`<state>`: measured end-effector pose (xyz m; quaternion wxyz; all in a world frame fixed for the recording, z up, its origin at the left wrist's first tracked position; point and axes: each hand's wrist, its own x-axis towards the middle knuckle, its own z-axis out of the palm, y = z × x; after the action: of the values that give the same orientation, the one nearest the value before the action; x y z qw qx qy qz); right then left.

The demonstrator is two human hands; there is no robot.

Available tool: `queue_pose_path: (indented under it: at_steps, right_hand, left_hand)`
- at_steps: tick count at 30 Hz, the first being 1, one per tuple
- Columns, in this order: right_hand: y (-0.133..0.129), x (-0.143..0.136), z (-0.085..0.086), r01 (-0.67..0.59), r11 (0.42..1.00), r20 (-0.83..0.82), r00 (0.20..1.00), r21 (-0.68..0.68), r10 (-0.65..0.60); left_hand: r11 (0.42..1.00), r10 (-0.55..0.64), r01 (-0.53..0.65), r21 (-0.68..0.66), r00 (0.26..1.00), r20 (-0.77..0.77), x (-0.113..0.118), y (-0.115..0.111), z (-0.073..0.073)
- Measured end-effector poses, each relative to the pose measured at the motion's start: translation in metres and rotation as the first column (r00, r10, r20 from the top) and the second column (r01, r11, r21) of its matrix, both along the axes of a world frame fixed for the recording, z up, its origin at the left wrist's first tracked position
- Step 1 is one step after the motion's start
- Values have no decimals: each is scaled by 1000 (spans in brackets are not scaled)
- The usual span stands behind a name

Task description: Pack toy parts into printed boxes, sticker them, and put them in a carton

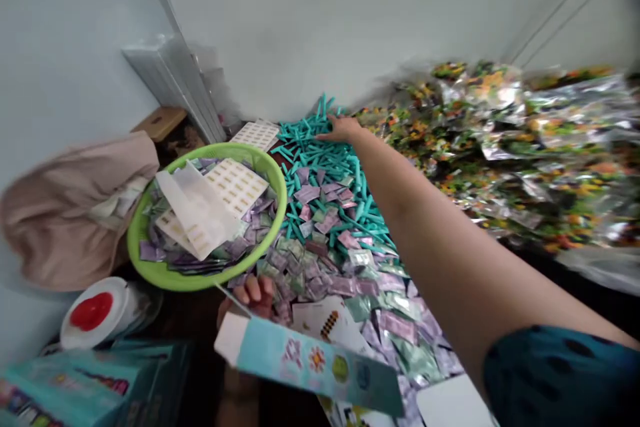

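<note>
My right hand (pixel 344 129) reaches to the far end of a pile of teal sticks (pixel 313 147). Its thumb and fingers are apart, at the pile's edge by the wall. My left hand (pixel 255 295) is low in the middle, fingers curled, partly hidden behind a long light-blue printed box (pixel 320 363). That hand seems closed on the box, whose end flap stands open; the exact contact is hidden. Small purple, green and pink sachets (pixel 320 267) lie spread between the sticks and the box.
A green basket (pixel 283 193) on the left holds sachets and sticker sheets (pixel 235 187). Beside it are a pinkish cloth (pixel 75 207), a white tub with a red-centred lid (pixel 95 313) and teal packages (pixel 85 383). Shiny patterned packets (pixel 525 147) are heaped right.
</note>
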<state>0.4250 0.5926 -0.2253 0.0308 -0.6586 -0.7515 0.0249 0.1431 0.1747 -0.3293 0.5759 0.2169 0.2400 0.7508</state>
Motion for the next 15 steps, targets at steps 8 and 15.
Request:
queue_pose_path:
  at_steps: [8, 15]
  right_hand:
    - [-60, -11, -3, -312, 929, 64, 942, -201, 330]
    - [-210, -10, 4, -699, 714, -85, 715, -48, 694]
  left_hand:
    - [961, -76, 106, -255, 989, 127, 16, -8, 21]
    - [963, -94, 125, -239, 986, 140, 12, 0, 31]
